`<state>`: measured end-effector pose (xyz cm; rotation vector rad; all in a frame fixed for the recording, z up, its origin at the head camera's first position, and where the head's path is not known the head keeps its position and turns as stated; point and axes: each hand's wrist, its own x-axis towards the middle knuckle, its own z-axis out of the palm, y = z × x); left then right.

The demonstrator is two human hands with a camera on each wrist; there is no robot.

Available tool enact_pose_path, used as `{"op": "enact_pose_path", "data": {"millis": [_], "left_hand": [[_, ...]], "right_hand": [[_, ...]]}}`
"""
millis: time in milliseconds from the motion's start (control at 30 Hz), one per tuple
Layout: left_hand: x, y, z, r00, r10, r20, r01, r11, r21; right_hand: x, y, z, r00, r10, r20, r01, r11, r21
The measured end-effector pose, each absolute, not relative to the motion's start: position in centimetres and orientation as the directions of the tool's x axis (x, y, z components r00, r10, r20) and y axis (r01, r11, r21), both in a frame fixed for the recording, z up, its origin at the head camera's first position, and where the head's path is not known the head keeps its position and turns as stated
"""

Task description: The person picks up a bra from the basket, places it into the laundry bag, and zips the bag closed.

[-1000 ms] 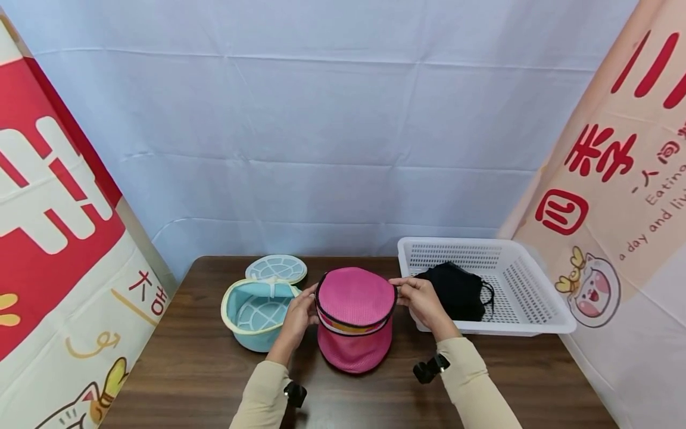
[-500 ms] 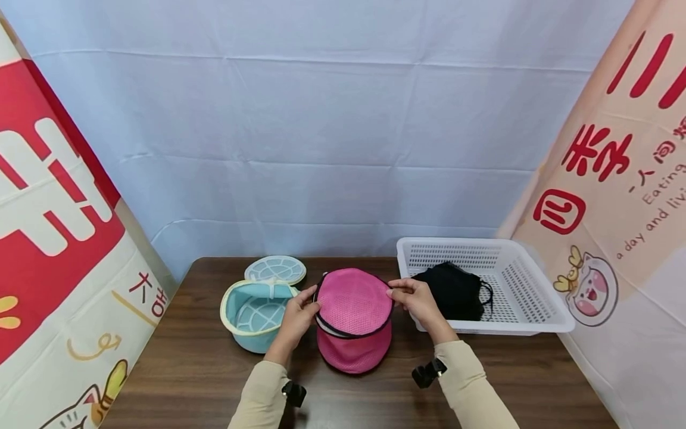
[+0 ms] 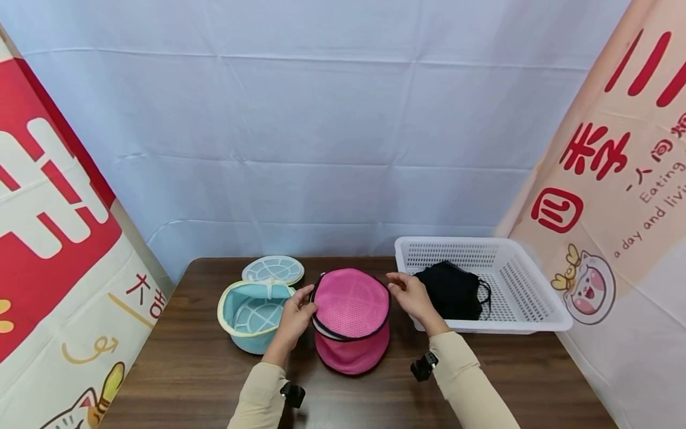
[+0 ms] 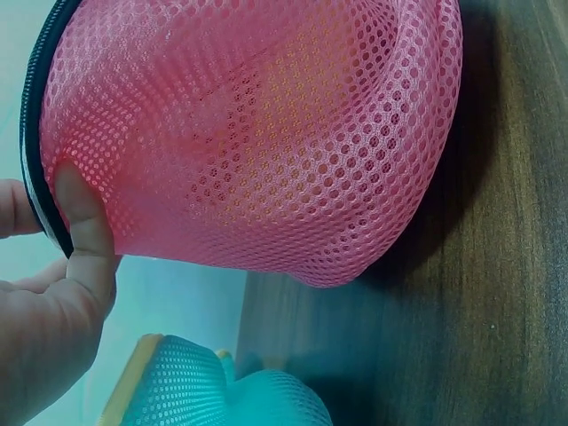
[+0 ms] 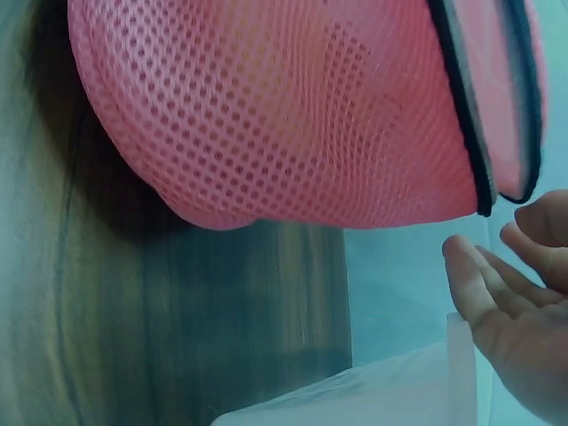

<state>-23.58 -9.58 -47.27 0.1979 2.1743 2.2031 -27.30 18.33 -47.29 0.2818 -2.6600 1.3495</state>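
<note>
A round pink mesh laundry bag (image 3: 351, 351) with black-trimmed edges stands upright on the table, its lid (image 3: 351, 301) lying over the top. At the bag's left edge, my left hand (image 3: 292, 319) pinches the black rim; the thumb presses the mesh in the left wrist view. My right hand (image 3: 415, 298) is just off the bag's right side, fingers loosely bent and holding nothing. A small gap shows between its fingertips and the rim (image 5: 475, 169) in the right wrist view. Something yellowish (image 4: 306, 84) shows through the mesh; its kind is unclear.
Left of the bag, a light-blue mesh bag (image 3: 252, 342) with yellow trim stands uncovered, its round lid (image 3: 273, 269) behind it. A white plastic basket (image 3: 536, 325) at the right holds a black cloth item with thin straps (image 3: 450, 292). The brown table (image 3: 182, 381) meets a cloth backdrop.
The pink lid has come down over the front of the bag, covering the colourful strip seen earlier. My right hand has let go of the rim and drawn slightly away.
</note>
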Motion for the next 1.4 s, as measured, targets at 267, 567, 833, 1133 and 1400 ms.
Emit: {"op": "enact_pose_path", "data": {"millis": [267,567,833,1133,1400], "left_hand": [[-25.1,-9.6,-50.1,-0.989,0.091,0.115,0.118,0.019,0.993],[-24.3,-9.7,-48.6,-0.984,0.169,0.056,0.055,-0.01,0.998],[-23.2,-9.9,-46.5,-0.972,0.232,0.036,0.034,-0.014,0.999],[-23.5,-9.9,-46.8,-0.973,0.23,0.034,0.035,0.001,0.999],[-23.5,-10.0,-46.8,-0.97,0.239,0.031,0.033,0.005,0.999]], "right_hand": [[-29.0,18.1,-47.4,-0.944,-0.274,0.185,-0.304,0.499,-0.811],[-29.3,18.3,-47.3,-0.94,-0.326,0.101,-0.249,0.451,-0.857],[-29.3,18.0,-47.1,-0.959,-0.266,0.095,-0.223,0.506,-0.833],[-29.3,18.0,-47.3,-0.958,-0.269,0.102,-0.218,0.449,-0.867],[-29.6,18.0,-47.3,-0.964,-0.255,0.08,-0.203,0.507,-0.838]]}}
